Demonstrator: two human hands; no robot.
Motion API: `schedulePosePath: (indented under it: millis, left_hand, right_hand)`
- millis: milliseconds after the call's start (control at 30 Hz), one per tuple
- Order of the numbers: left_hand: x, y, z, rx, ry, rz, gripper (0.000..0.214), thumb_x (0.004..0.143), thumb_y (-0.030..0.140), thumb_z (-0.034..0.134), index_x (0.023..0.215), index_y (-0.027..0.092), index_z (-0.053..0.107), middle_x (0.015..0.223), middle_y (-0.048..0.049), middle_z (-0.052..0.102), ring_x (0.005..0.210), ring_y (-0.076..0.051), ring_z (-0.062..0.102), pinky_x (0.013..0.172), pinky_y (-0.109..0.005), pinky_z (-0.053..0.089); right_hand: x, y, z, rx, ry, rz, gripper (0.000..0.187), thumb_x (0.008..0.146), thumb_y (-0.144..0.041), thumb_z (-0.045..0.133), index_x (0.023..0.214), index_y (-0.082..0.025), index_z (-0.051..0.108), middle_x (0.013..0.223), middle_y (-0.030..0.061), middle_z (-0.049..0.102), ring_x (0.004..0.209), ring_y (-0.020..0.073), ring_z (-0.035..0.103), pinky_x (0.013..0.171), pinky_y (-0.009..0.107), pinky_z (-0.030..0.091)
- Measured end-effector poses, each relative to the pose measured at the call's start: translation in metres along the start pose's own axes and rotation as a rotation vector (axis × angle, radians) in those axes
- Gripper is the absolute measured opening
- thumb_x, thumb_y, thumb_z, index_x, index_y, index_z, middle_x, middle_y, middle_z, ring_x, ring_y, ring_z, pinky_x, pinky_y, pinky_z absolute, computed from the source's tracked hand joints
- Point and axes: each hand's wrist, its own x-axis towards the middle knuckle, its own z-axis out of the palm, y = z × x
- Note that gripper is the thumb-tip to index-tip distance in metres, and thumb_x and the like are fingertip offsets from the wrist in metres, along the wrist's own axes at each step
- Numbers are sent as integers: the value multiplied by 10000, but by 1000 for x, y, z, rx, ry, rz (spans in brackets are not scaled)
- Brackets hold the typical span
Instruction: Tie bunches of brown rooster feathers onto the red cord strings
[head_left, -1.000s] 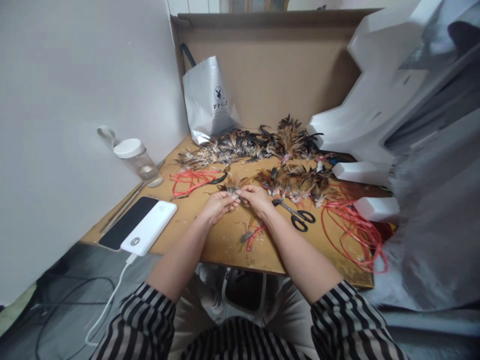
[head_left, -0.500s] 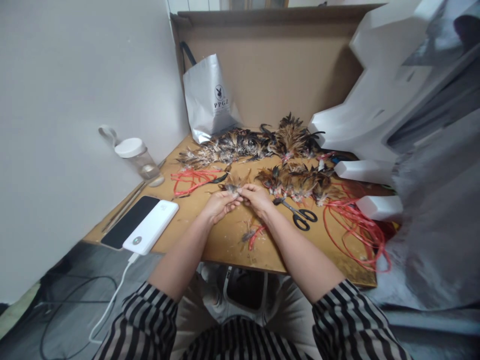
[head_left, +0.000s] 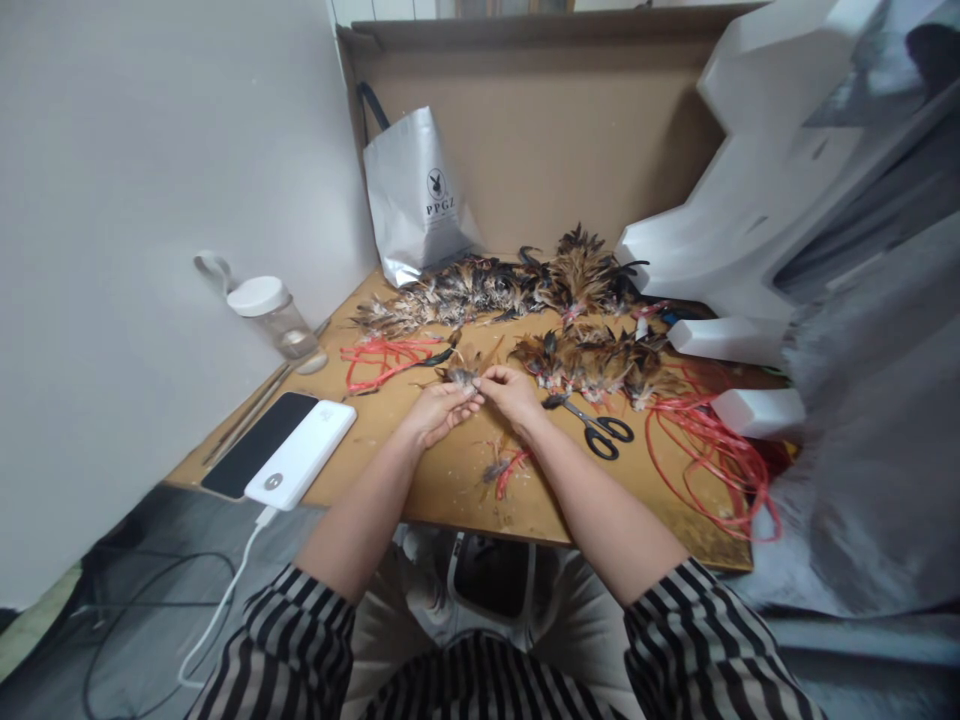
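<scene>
Over the middle of the tabletop [head_left: 442, 490], the person's left hand [head_left: 444, 414] pinches a small feather bundle [head_left: 466, 362] between thumb and fingers, its brown tips fanning toward the far side. The right hand [head_left: 511, 395] grips the bundle's base too, fingertips meeting the left's. Just right lie black-handled scissors [head_left: 604, 432], below a row of feather clusters [head_left: 596, 365]; red strands [head_left: 375, 362] lie to the left.

Table [head_left: 369, 448] lay open between power bank [head_left: 300, 455] and left hand [head_left: 444, 412]. Scissors [head_left: 576, 412] blocked way right of right hand [head_left: 514, 396], feather row [head_left: 596, 364] beyond. Red string [head_left: 694, 432] crowded table's right; feather pile [head_left: 480, 290] filled back.
</scene>
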Motion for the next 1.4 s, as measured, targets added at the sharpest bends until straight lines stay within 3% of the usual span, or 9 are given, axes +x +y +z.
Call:
schedulePosePath:
  millis: [267, 533, 800, 1000, 1133, 1233, 1400]
  left_hand:
    - [0, -2, -3, 53, -20, 16, 120, 673, 165, 656, 740, 68, 638, 660, -58, 644, 506, -43, 552, 494, -130, 431]
    - [-5, 2, 1, 175, -45, 15, 218, 676, 242, 658, 806, 68, 642, 792, -118, 667, 569, -79, 589, 476, -141, 422]
    - [-4, 0, 0, 151, -45, 15, 196, 632, 252, 691, 694, 74, 638, 628, -64, 628, 516, -63, 548, 490, -154, 420]
    - [-4, -1, 0, 176, -52, 17, 207, 625, 265, 690, 661, 72, 624, 559, -46, 601, 467, -53, 518, 471, -157, 407]
    - [-2, -3, 2, 226, -5, 72, 203, 632, 249, 675, 704, 68, 619, 597, -77, 631, 513, -97, 577, 488, -178, 438]
    - [-1, -3, 4, 254, -4, 93, 207, 643, 234, 657, 764, 74, 603, 600, -78, 637, 533, -122, 603, 486, -185, 448]
    - [-3, -2, 7, 292, -52, 96, 205, 649, 239, 645, 753, 71, 592, 596, -73, 633, 523, -121, 601, 478, -184, 448]
  right_hand:
    - [-1, -2, -2, 48, -67, 103, 228, 549, -349, 669, 596, -171, 535, 469, -59, 487, 421, 60, 376, 433, 200, 271]
    - [2, 1, -12, 157, -202, 187, 288, 521, -364, 717, 624, -159, 543, 483, -55, 523, 408, 52, 409, 416, 186, 267]
    - [1, 0, -12, 102, -166, 142, 277, 516, -367, 715, 613, -155, 566, 496, -45, 537, 435, 56, 429, 432, 187, 290]
    - [-1, -3, -11, 92, -212, 147, 261, 531, -364, 706, 622, -161, 570, 510, -46, 550, 445, 61, 437, 454, 193, 306]
    - [-4, -5, -11, -17, -235, 49, 229, 562, -352, 686, 641, -162, 584, 555, -41, 559, 499, 70, 455, 496, 197, 324]
    - [-6, -5, -7, -74, -214, -11, 217, 593, -360, 658, 612, -163, 571, 556, -41, 538, 508, 73, 442, 493, 198, 316]
    - [-8, -6, 3, -94, -101, 28, 315, 560, -380, 670, 480, -161, 458, 440, -65, 407, 432, 55, 339, 418, 194, 233]
